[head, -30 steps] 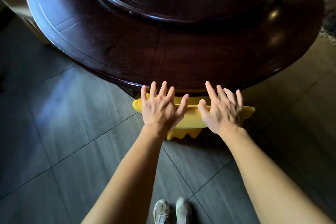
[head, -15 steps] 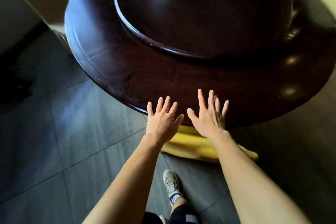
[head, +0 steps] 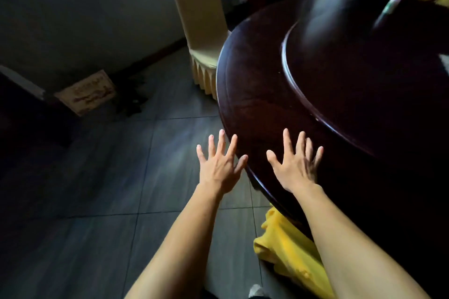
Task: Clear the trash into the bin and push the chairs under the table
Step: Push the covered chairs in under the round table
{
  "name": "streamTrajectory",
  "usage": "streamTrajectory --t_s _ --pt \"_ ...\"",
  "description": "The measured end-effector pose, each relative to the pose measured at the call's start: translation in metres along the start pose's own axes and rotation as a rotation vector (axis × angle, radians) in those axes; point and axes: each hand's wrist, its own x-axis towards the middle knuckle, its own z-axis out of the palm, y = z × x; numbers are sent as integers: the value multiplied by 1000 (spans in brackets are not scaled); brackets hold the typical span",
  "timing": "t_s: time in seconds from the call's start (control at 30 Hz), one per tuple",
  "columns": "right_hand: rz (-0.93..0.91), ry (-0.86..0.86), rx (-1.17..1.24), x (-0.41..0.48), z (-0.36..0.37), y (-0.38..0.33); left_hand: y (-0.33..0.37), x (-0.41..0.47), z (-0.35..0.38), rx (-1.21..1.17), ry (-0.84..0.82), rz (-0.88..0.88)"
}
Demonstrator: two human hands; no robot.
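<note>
Head view looks down along two bare forearms stretched forward, both palms facing down with the fingers spread wide and nothing held. Left hand [head: 220,165] is in front of the grey tiled floor [head: 102,177], just left of the rim of the round dark wooden table [head: 255,94]; right hand [head: 295,165] is over the table's near edge, though whether it touches the wood cannot be told. On the table sits a raised round turntable [head: 364,68] of the same dark glossy wood, with a few small pale scraps near its far edge, too blurred to identify. At near right, a chair in a bright yellow cover [head: 291,250] shows below the table's rim between the two forearms, its cloth wrinkled and partly hidden under the tabletop. Farther off, at the table's far left side, stands a second chair in a cream cover [head: 199,14] with a tall back and a pleated skirt, its seat edge meeting the table rim and its back well clear of it. A pale flat box [head: 85,92] lies on the floor by the left wall. The toe of a light shoe [head: 257,291] shows at the bottom edge.
</note>
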Motion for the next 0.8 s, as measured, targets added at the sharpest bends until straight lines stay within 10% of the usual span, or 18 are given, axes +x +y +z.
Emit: streamTrajectory --t_s 0.43,0.8 --pt "-99 59 73 119 -1 -287 -258 117 -98 -37 59 -181" --pt "-189 26 -2 227 17 -390 -359 227 -122 -68 39 -261"
